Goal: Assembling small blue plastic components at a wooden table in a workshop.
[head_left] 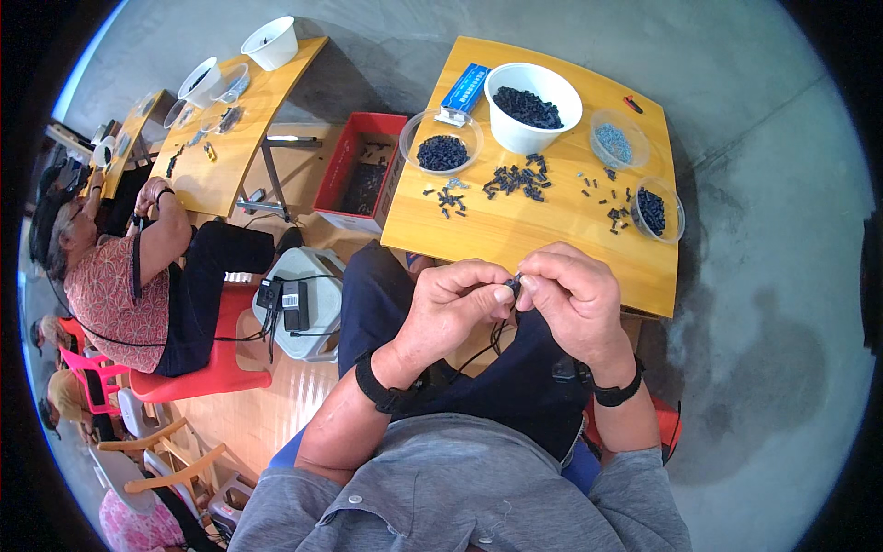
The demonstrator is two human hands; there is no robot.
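Note:
Just in front of the table's near edge, my left hand [452,304] pinches a small black plastic part [512,286] between thumb and forefinger. My right hand [577,294] is closed in a pinch at the other end of that part; any smaller piece between its fingertips is too small to make out. Beyond my hands, loose black parts [518,180] lie in a pile on the wooden table [552,230]. Small silvery pieces [451,199] mixed with black ones lie left of the pile. A few black parts [616,217] are scattered to its right.
On the table stand a white tub [522,138] of black parts, a clear bowl [475,129] of black parts, a bowl [641,140] of bluish pieces, another bowl [677,216] and a blue box [465,88]. A red crate [333,170] and a seated person [120,285] are left.

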